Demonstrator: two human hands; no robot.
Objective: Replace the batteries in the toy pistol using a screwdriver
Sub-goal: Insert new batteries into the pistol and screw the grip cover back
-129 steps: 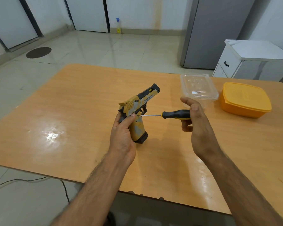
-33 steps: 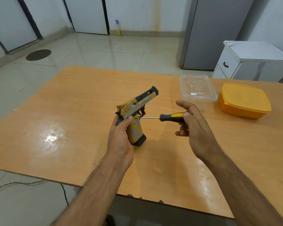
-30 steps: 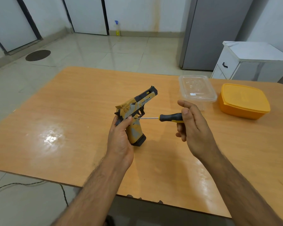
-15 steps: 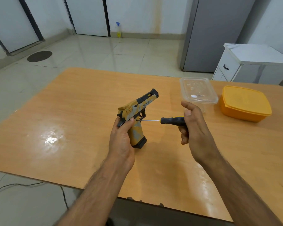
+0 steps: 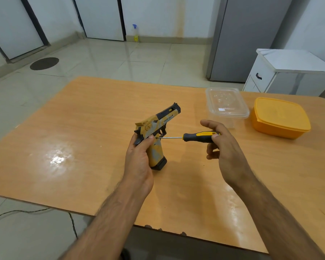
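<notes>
Left hand wrapped around toy pistol grip, upright; right hand pinching screwdriver handle, tip at frame.

Left hand grips the yellow-and-grey toy pistol by its handle, butt resting on the worktop near its middle, muzzle raised toward the far edge. Right hand holds the black-and-yellow screwdriver by fingertips, shaft level, tip at the pistol's side just above the grip. Clear lidded container and orange lidded box stand side by side near the far right corner.
</notes>
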